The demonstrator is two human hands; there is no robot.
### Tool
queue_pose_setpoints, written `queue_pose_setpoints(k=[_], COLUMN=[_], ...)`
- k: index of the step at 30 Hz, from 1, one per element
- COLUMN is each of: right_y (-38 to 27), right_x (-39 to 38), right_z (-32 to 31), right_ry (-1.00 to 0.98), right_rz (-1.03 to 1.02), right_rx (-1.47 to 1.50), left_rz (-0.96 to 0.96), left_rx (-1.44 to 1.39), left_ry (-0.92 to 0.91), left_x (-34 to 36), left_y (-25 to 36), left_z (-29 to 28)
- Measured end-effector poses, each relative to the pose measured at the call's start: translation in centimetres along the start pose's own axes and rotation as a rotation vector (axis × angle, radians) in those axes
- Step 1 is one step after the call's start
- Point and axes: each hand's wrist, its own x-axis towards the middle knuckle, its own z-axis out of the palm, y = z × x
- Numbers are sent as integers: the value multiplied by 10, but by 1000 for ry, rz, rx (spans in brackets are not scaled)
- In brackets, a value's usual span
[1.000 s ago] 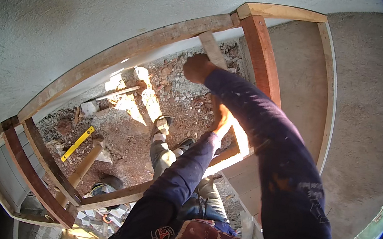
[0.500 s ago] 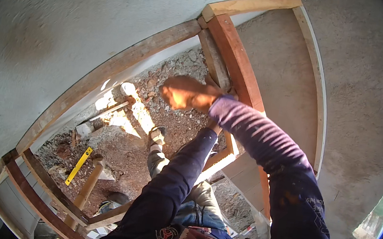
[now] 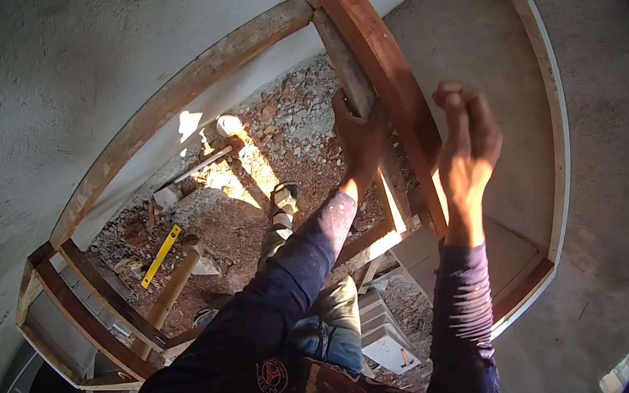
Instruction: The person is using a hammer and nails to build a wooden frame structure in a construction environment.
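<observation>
My left hand (image 3: 365,135) is closed around a weathered wooden beam (image 3: 342,60), its thumb on the near left side and its other fingers partly hidden in shadow. Alongside that beam runs a thicker reddish-brown beam (image 3: 379,53). My right hand (image 3: 469,138) is raised just right of the reddish beam, over a grey surface. Its fingers are curled together; whether anything small is pinched in them cannot be made out.
A long curved-looking timber (image 3: 173,112) runs along the rough wall at left. Below lie rubble (image 3: 278,111), a yellow spirit level (image 3: 160,257), a round wooden post (image 3: 171,293) and a long-handled tool (image 3: 202,163). A pale timber (image 3: 548,77) edges the right side.
My right hand has swung from left of the beams, across my left forearm, over to their right side. My left hand, mostly hidden before, now shows on the weathered beam. The view has shifted.
</observation>
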Motion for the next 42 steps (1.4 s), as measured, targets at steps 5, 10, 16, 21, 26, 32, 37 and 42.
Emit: queue_pose_setpoints(k=[5, 10, 16, 21, 26, 32, 37, 42], right_y=[89, 41, 117, 75, 112, 25, -5, 63], right_x=[116, 119, 134, 130, 134, 53, -123, -133], right_z=[21, 85, 76, 71, 11, -39, -39, -5], right_ry=[-246, -651, -610, -704, -413, -147, -521, -511], right_rz=[347, 471, -418, 569, 548, 93, -471, -375], right_rx=[279, 92, -429, 449, 434, 405, 450, 468], left_rz=[113, 120, 66, -9, -111, -282, -468, -557], left_rx=[-57, -11, -57, -74, -32, -105, -596, -474], left_ry=[15, 38, 48, 79, 74, -169, -505, -396], left_x=[-9, -6, -8, 2, -22, -54, -57, -57], left_y=[-5, -2, -13, 1, -21, -54, -71, -73], left_z=[13, -5, 16, -8, 1, -31, -42, -27])
